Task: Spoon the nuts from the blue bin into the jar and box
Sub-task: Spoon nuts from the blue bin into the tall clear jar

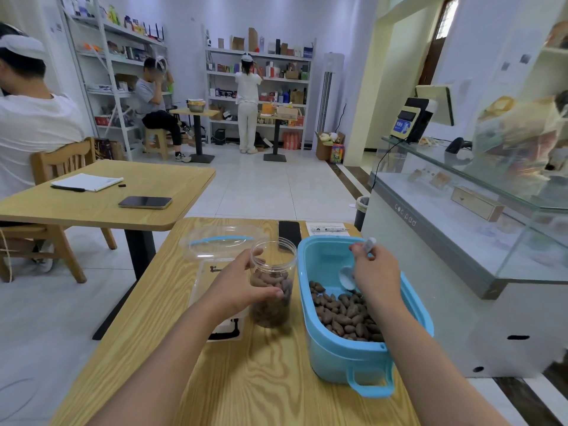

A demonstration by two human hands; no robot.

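The jar (273, 284) stands on the worktop (264, 379) just left of the blue bin (344, 358), and it looks well over half full of nuts, so I'd judge the jar's share is mostly done. The left hand (242, 287) steadies it, fingers (270, 293) and thumb curled round its clear wall. The right hand (373, 272) is over the bin, its fingers pinching the handle of a pale spoon (347, 276) whose bowl hangs just above the nuts (344, 315) and seems empty. A good heap remains at the near end of the bin; the far end shows bare blue floor. The box is the doubtful part: a clear box (221, 244) with a blue strip sits behind the jar, and I see no nuts in it, so that half of the job looks not yet begun. Its transparent walls blur into the wood, and whether it is open or lidded I cannot tell. The right hand hides most of the spoon's handle, and the left forearm covers a printed sheet (227, 330) beside the jar.
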